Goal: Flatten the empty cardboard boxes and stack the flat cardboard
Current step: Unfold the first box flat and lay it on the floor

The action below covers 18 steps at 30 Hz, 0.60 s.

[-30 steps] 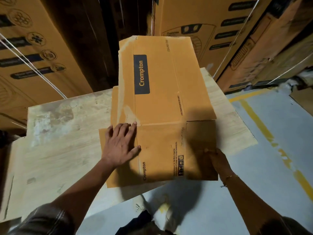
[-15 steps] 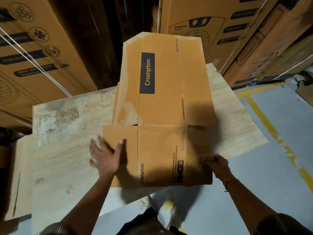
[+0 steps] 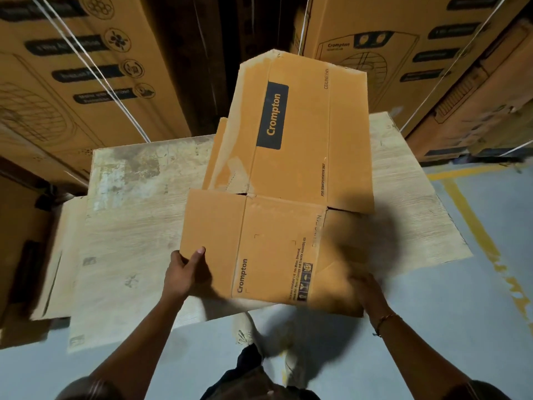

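Right, pale rough-grained wooden board [image 3: 138, 226], and the flattened cardboard box [image 3: 288, 157], smooth tan with creased panels, lies across it. Your left hand [image 3: 184, 274] pinches its left edge, thumb on top; your right hand [image 3: 366, 290] grips the near right corner.

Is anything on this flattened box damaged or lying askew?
Yes. The flattened box has pale patches where its surface looks peeled near the left crease, and it sits skewed over the wooden board, overhanging the near edge.
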Motion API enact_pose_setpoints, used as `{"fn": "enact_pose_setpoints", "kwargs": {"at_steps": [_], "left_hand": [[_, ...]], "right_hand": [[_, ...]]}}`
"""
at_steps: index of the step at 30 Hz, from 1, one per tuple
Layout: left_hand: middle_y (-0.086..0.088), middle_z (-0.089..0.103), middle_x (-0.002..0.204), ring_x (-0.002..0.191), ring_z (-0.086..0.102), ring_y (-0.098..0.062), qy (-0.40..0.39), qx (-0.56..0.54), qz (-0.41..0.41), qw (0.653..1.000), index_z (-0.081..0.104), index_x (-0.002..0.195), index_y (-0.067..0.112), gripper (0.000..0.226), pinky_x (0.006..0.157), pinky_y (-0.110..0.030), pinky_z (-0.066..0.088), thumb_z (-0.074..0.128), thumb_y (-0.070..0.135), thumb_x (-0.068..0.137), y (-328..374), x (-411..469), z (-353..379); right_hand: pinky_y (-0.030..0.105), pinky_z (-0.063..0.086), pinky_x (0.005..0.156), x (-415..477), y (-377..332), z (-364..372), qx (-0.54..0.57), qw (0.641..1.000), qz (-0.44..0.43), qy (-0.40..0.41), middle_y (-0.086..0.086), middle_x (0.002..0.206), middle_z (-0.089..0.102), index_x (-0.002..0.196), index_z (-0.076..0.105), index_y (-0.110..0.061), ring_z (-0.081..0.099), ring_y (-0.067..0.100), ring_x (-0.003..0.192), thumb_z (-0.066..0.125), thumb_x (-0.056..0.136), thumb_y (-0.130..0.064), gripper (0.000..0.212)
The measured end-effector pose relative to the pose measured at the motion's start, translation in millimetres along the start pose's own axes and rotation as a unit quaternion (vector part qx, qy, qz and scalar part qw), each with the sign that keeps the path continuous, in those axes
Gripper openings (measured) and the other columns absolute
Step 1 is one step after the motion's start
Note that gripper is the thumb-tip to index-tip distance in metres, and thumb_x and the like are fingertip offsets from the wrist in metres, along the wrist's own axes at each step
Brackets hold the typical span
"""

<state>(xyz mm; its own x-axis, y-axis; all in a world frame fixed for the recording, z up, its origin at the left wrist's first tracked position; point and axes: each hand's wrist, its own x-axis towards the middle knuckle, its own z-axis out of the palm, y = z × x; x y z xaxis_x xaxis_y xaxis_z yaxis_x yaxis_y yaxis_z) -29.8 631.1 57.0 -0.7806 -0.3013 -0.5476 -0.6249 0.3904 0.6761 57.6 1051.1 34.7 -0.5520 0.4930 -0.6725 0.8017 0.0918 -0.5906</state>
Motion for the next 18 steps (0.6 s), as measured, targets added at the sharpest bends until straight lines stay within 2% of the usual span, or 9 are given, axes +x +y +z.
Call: {"fn": "enact_pose_setpoints", "kwargs": {"at_steps": [3, 5, 8, 10, 12, 14, 16, 18], "left_hand": [[-0.009, 0.061, 0.107, 0.1, 0.06, -0.031, 0.04, -0.011, 0.013, 0.999, 0.048, 0.113, 0.013, 0.053, 0.089, -0.05, 0.052, 0.061, 0.06, 0.092, 3, -15, 3], [-0.009, 0.062, 0.1, 0.094, 0.061, -0.031, 0.067, 0.0, 0.02, 0.998, 0.05, 0.107, 0.011, 0.053, 0.083, -0.048, 0.052, 0.061, 0.06, 0.092, 6, -25, 4], [-0.008, 0.061, 0.089, 0.085, 0.06, -0.032, 0.119, 0.012, 0.024, 0.993, 0.05, 0.095, 0.01, 0.053, 0.072, -0.043, 0.049, 0.062, 0.061, 0.091, 5, -47, 8], [-0.008, 0.06, 0.085, 0.083, 0.059, -0.032, 0.158, 0.009, -0.002, 0.987, 0.049, 0.091, 0.011, 0.053, 0.07, -0.041, 0.047, 0.062, 0.062, 0.09, -7, -67, 9], [-0.009, 0.06, 0.087, 0.085, 0.059, -0.033, 0.176, 0.001, -0.026, 0.984, 0.048, 0.093, 0.01, 0.054, 0.071, -0.042, 0.047, 0.061, 0.063, 0.09, -22, -83, 7], [-0.012, 0.061, 0.094, 0.091, 0.059, -0.035, 0.156, -0.004, -0.033, 0.987, 0.049, 0.099, 0.008, 0.054, 0.075, -0.044, 0.048, 0.06, 0.061, 0.092, -30, -91, 0], [-0.015, 0.062, 0.104, 0.097, 0.059, -0.036, 0.127, 0.005, -0.029, 0.991, 0.05, 0.107, 0.007, 0.053, 0.078, -0.043, 0.047, 0.06, 0.057, 0.094, -30, -91, -8], [-0.017, 0.061, 0.114, 0.103, 0.058, -0.037, 0.105, 0.014, -0.039, 0.994, 0.05, 0.115, 0.005, 0.054, 0.083, -0.043, 0.047, 0.06, 0.054, 0.095, -25, -88, -14]], "right_hand": [[0.039, 0.038, 0.089, 0, 3, -2, 0.02, 1.0, 0.0, -0.013, 0.019, 0.132, 0.054, 0.141, 0.045, 0.002, 0.05, 0.031, 0.112, 0.069, 0.094, -0.012, 0.055], [0.039, 0.038, 0.09, -1, 2, -6, 0.028, 0.999, -0.01, -0.018, 0.017, 0.128, 0.053, 0.14, 0.045, 0.003, 0.047, 0.028, 0.109, 0.068, 0.095, -0.011, 0.053], [0.046, 0.043, 0.096, -8, 4, -8, 0.026, 0.999, -0.034, -0.003, 0.023, 0.135, 0.054, 0.139, 0.046, 0.002, 0.051, 0.034, 0.111, 0.069, 0.094, -0.014, 0.053], [0.043, 0.043, 0.1, -16, 6, -4, 0.04, 0.997, -0.062, -0.001, 0.02, 0.14, 0.054, 0.143, 0.045, 0.001, 0.053, 0.038, 0.122, 0.068, 0.095, -0.016, 0.056], [0.036, 0.043, 0.097, -23, 0, -1, 0.057, 0.994, -0.09, -0.003, 0.015, 0.136, 0.057, 0.144, 0.048, -0.001, 0.055, 0.036, 0.124, 0.069, 0.093, -0.014, 0.056], [0.031, 0.044, 0.085, -23, -11, 0, 0.037, 0.993, -0.113, -0.017, 0.015, 0.121, 0.063, 0.13, 0.057, 0.001, 0.059, 0.034, 0.11, 0.071, 0.091, -0.009, 0.043], [0.029, 0.044, 0.067, -18, -22, -1, 0.01, 0.991, -0.127, -0.042, 0.013, 0.1, 0.065, 0.107, 0.063, -0.003, 0.061, 0.034, 0.096, 0.072, 0.088, -0.002, 0.021], [0.032, 0.05, 0.068, -14, -28, -3, -0.015, 0.989, -0.136, -0.065, 0.006, 0.088, 0.068, 0.09, 0.067, -0.01, 0.065, 0.038, 0.095, 0.075, 0.083, -0.005, 0.012]]}}
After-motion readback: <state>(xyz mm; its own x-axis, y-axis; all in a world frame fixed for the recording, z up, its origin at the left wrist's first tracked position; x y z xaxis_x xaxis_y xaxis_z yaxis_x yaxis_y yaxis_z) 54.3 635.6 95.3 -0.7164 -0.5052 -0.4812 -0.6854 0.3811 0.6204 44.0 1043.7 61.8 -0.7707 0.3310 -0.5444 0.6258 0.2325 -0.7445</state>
